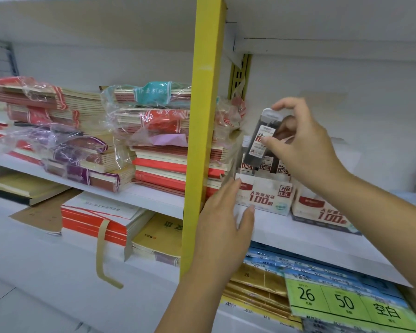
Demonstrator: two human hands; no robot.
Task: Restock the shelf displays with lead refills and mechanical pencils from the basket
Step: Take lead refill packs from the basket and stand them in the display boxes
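Note:
My right hand (305,145) pinches a dark lead refill case (262,138) with a white label, tilted just above the left display box (265,195). That white-and-red box sits on the white shelf (298,234) and holds several upright refill cases (264,164). My left hand (223,219) rests with straight fingers against the box's left front corner. A second display box (322,212) of the same kind stands to its right, partly behind my right forearm. No basket or mechanical pencils are in view.
A yellow upright post (202,131) stands just left of the boxes. Stacks of plastic-wrapped notebooks (87,140) fill the shelf to the left. Below lie gold envelopes (257,284) and green-blue paper packs (346,301). The shelf above hangs low over the boxes.

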